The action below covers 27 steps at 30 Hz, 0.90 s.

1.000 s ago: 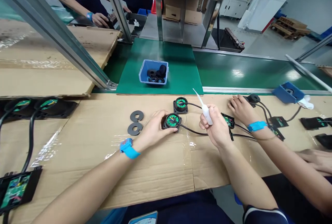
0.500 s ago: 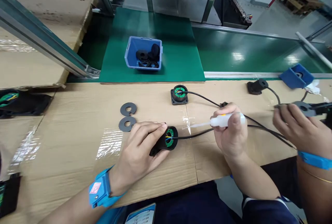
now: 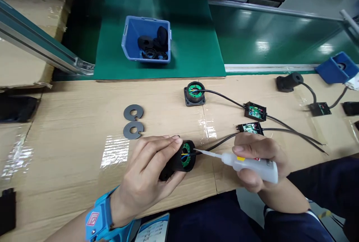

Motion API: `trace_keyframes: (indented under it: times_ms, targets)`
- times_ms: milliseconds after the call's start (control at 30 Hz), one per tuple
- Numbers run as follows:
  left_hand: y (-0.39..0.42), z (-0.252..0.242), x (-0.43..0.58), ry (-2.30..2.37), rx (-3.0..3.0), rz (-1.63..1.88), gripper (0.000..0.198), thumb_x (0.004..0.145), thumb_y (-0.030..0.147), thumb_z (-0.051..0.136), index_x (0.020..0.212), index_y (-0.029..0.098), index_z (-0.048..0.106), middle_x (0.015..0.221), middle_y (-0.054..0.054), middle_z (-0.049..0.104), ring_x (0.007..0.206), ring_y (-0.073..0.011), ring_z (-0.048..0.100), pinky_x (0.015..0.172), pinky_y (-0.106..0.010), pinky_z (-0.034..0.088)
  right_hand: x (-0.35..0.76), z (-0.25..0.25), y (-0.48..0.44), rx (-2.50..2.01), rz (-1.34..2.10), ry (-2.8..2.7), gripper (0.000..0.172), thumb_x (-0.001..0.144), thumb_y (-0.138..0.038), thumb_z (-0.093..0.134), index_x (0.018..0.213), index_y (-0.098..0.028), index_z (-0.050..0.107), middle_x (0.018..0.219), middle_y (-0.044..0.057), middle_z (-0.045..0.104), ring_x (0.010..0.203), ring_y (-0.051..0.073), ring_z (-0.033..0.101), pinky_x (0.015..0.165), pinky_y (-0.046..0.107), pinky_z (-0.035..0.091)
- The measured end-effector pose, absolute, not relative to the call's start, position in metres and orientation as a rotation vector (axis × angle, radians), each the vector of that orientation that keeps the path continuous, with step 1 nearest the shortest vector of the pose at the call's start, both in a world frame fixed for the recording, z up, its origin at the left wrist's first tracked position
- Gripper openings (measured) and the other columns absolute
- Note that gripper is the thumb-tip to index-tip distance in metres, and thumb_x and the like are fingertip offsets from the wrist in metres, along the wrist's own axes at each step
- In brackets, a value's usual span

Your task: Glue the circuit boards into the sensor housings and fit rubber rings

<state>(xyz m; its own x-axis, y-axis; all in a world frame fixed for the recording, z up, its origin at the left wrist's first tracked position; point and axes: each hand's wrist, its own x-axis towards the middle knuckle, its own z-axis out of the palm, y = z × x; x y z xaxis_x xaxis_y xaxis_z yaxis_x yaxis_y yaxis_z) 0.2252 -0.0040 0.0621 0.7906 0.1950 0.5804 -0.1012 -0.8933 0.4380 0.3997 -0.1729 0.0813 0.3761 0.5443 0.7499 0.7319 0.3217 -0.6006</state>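
Note:
My left hand (image 3: 153, 169) is closed around a black round housing (image 3: 191, 163), tilted so its open end faces right. Inside sits a green ring-shaped circuit board (image 3: 185, 155) with thin coloured wires, and a black cable runs out to the right. In my right hand (image 3: 260, 156) is a white glue bottle (image 3: 252, 165) with a long thin nozzle. Its tip is at the rim of the housing; whether it touches I cannot tell. Left of the housing lie two grey slotted foam rings (image 3: 133, 130). Farther back stands a second black housing (image 3: 194, 94) with its own green board and cable.
Two small black boxes with circuit boards, one here (image 3: 255, 111), sit along the cables. A blue bin (image 3: 146, 40) of black parts rests on a green mat (image 3: 190, 55). At right are another black housing (image 3: 289, 82) and a tilted blue box (image 3: 338, 68). A metal post (image 3: 42, 40) slants at left.
My right hand has turned the glue bottle and brought its nozzle left to the housing. Another person's hand at the right has left the view. The camera has tilted down.

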Motion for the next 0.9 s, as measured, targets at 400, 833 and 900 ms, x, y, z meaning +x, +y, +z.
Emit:
trace_keyframes:
  times_ms: [400,833,900]
  targets:
    - [-0.003,0.06,0.224,0.049,2.589,0.9,0.045,0.079,0.013,0.08,0.12,0.013,0.062,0.106,-0.013,0.072,0.1,-0.0273,0.069,0.088,-0.043,0.059,0.4,0.084,-0.168,-1.392,-0.209,-1.346,0.027,0.097,-0.035,0.062,0.114,-0.015,0.067,0.065,0.003,0.063,0.041,0.013,0.051,0.034,0.03,0.042]
    - [-0.004,0.062,0.225,0.056,2.578,0.889,0.046,0.078,0.012,0.08,0.121,0.014,0.062,0.107,-0.011,0.073,0.1,-0.0263,0.069,0.087,-0.042,0.059,0.403,0.09,-0.17,-1.435,-0.153,-1.449,0.032,0.099,-0.039,0.06,0.122,-0.018,0.064,0.067,0.002,0.067,0.046,0.015,0.058,0.037,0.029,0.05]
    - [-0.004,0.061,0.224,0.057,2.579,0.884,0.046,0.078,0.012,0.08,0.121,0.015,0.062,0.107,-0.011,0.073,0.101,-0.0263,0.069,0.087,-0.042,0.059,0.403,0.089,-0.17,-1.428,-0.149,-1.453,0.033,0.098,-0.039,0.061,0.122,-0.016,0.065,0.066,0.004,0.068,0.046,0.016,0.059,0.037,0.029,0.05]
